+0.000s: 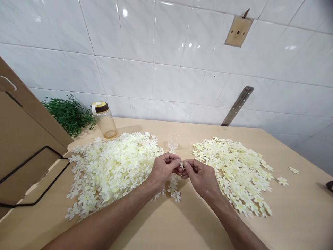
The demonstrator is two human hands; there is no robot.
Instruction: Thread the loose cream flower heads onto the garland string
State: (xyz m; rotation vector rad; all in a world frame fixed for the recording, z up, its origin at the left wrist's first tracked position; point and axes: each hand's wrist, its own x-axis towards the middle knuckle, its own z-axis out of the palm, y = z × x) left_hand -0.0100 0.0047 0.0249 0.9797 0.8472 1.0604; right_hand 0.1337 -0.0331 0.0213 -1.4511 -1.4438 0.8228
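My left hand [164, 168] and my right hand [201, 175] meet above the table, fingertips pinched together. Between them shows a bit of a small white artificial flower [182, 164], mostly covered by the fingers. To the left lies a large heap of white artificial flowers [117, 163], and my left wrist passes over its right edge. On the right spreads a flatter pile of cream-yellow flowers [241, 173], next to my right hand. Just beyond my hands stands a small clear plastic cup [173, 140]; its contents are hard to make out.
A clear bottle with a brown and yellow lid [105, 119] stands behind the left heap, beside green artificial stems [69, 114]. A cardboard box [28, 114] and a black wire frame [43, 177] are at left. A metal bracket [238, 106] leans against the tiled wall.
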